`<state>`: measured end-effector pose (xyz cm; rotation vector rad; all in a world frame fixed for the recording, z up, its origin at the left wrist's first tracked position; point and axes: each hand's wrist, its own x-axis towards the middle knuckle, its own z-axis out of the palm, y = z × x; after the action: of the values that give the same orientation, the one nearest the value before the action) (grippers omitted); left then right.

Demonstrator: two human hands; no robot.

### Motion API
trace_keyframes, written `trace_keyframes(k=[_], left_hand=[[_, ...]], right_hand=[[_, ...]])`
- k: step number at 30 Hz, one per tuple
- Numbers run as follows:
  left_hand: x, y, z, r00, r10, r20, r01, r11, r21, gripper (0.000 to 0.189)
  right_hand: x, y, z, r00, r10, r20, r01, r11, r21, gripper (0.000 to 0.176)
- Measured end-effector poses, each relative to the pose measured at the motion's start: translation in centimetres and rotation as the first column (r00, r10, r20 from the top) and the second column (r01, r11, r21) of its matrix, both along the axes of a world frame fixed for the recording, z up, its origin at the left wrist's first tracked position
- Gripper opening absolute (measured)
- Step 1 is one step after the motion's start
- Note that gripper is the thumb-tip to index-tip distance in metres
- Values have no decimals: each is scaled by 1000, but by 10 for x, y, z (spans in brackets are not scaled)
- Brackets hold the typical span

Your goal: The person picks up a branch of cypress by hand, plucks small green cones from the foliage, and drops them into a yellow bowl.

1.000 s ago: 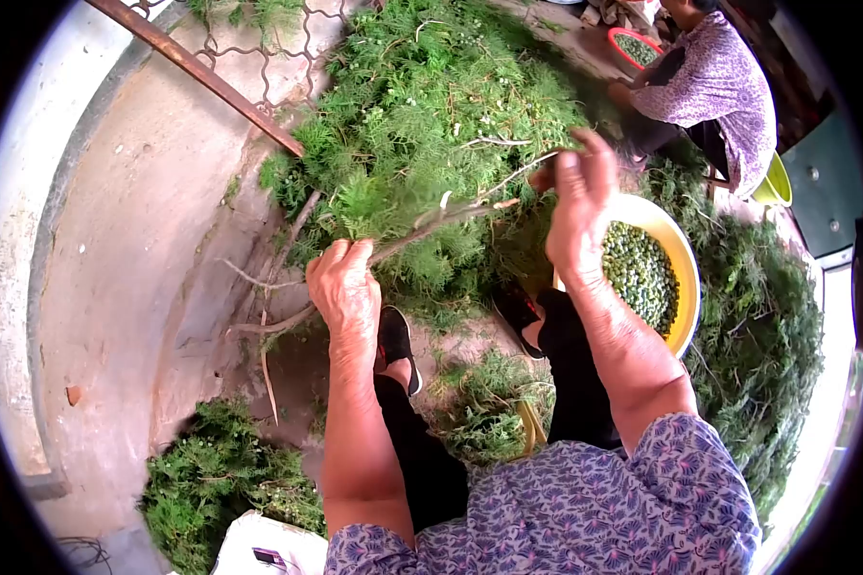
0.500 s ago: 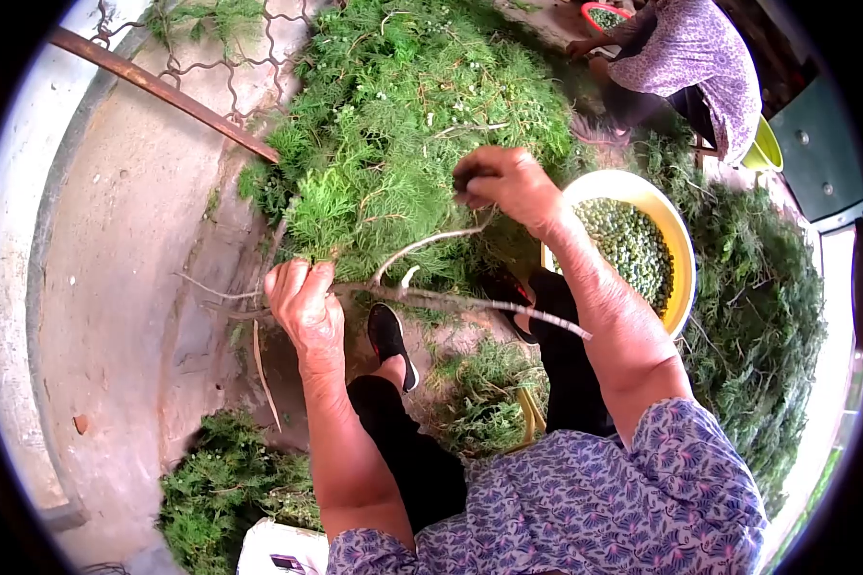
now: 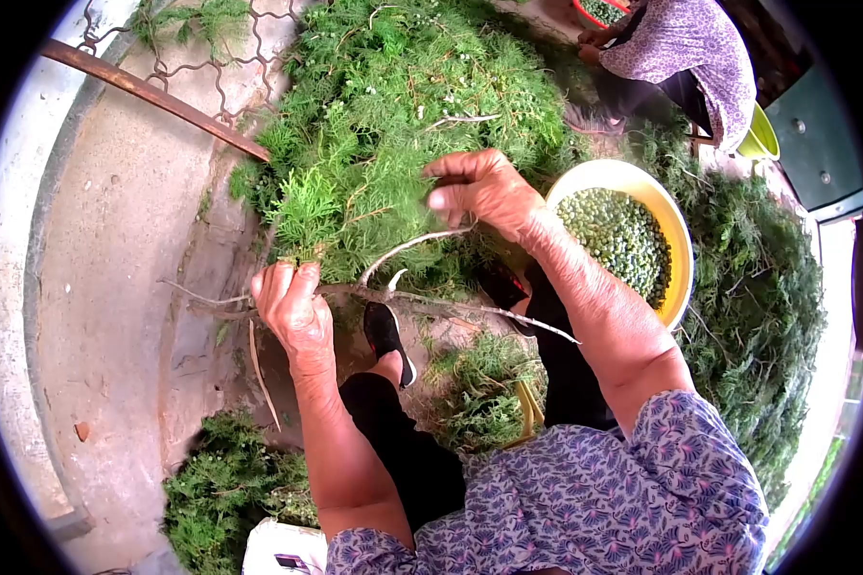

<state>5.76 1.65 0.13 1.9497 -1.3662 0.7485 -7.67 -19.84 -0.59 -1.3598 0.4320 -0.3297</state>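
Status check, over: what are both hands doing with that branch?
Left hand gripping bare branch. Right hand in its foliage, grip unclear. Yellow bowl alongside, not blocking.

left hand [image 3: 292, 307] fisted, right hand [image 3: 484, 187] pinching (fingers curled)

The branch [image 3: 470, 309] is bare, pale, rough wood; the foliage [image 3: 403, 86] is feathery and matt. The yellow bowl [image 3: 678, 244] looks like smooth, glossy plastic. The ground [image 3: 115, 240] is rough, matt concrete, the bar [image 3: 153, 96] rusty metal, the blouse [image 3: 623, 498] printed cloth
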Motion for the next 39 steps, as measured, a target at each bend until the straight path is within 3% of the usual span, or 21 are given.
trace_keyframes(k=[2,4,7,8,11,12,13,15,17,18,19,21,22,25,27,30,33,34,36,38,39], left_hand=[[-1,-2,-1,999,-29,14,29,1000,1,13],[-1,-5,-5,997,-76,17,76,997,-7,16],[1,6,-8,982,86,-166,-87,996,2,22],[3,7,-11,982,96,-162,-97,995,1,22],[14,8,-29,635,-101,-766,-127,964,-232,25],[17,5,-32,420,-349,-838,-129,891,-435,22],[16,5,-32,453,-200,-869,-174,936,-305,22],[16,0,-29,347,-245,-905,-205,922,-328,21],[16,0,-27,304,-263,-916,-236,910,-340,20],[14,1,-23,191,-357,-914,-300,866,-401,20],[13,2,-21,79,-453,-888,-368,814,-449,20],[16,3,-22,33,-513,-858,-395,782,-482,19],[16,4,-21,-20,-547,-837,-433,759,-486,18],[23,9,-29,-119,-579,-807,-461,752,-471,13],[27,9,-35,-199,-622,-757,-466,740,-485,13],[20,8,-29,-294,-626,-722,-413,765,-495,9],[18,6,-31,-383,-605,-698,-365,793,-488,7],[17,5,-33,-403,-613,-680,-371,788,-491,7],[15,4,-34,-414,-608,-678,-379,792,-479,6],[10,2,-30,-427,-614,-664,-372,788,-490,6],[7,3,-28,-437,-620,-652,-368,785,-499,6]], right_hand=[[3,0,-1,1000,-30,7,30,999,-34,25],[9,5,-3,944,-316,95,329,899,-289,22],[1,-18,1,834,-541,108,539,841,43,15],[-2,-24,2,845,-506,176,501,862,74,14],[-10,-26,2,856,-456,242,400,883,247,14],[-15,-21,8,841,-478,253,428,874,229,14],[-19,-17,16,826,-497,266,455,866,207,15],[-24,-8,34,692,-593,412,615,783,94,14],[-33,-10,40,664,-595,452,659,752,23,15],[-38,-11,42,713,-549,436,621,783,-31,18],[-46,-15,36,766,-509,393,595,793,-133,18],[-66,-22,30,826,-550,122,545,724,-424,17],[-81,-29,19,843,-525,113,501,692,-520,17],[-134,-66,-17,783,-619,-60,352,520,-778,21],[-162,-78,-41,687,-725,-41,205,248,-947,26],[-166,-68,-23,745,-651,-149,265,494,-828,29],[-125,-37,-1,825,-553,-121,241,536,-809,23],[-111,-27,8,867,-468,-168,221,665,-714,23],[-79,0,20,888,-454,-73,422,868,-263,21],[-55,20,22,906,-403,-126,401,915,-41,20],[-49,28,25,958,-238,-158,247,968,39,21]])
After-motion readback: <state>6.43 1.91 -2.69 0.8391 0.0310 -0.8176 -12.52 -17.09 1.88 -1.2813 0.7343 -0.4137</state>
